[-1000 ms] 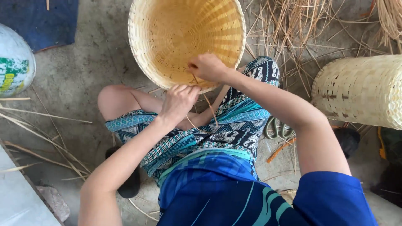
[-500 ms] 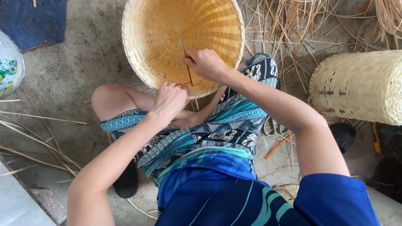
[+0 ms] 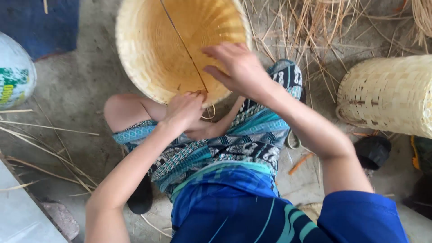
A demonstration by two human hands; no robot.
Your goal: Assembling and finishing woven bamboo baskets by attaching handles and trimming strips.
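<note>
I sit on the ground with a round woven bamboo basket tipped toward me against my knees, its opening facing up. My left hand pinches the basket's near rim, where the lower end of a thin bamboo strip meets the weave. The strip runs up and left across the inside of the basket. My right hand hovers over the rim's right side with fingers spread, just right of the strip and not clearly touching it.
A second woven basket lies on its side at the right. Loose bamboo strips are scattered at the top right and on the left floor. A blue cloth, a white sack and black sandals lie around me.
The strip now stands much longer across the basket's inside. My right hand, which pinched it near the rim, has opened and drifted right. My left hand stays on the rim.
</note>
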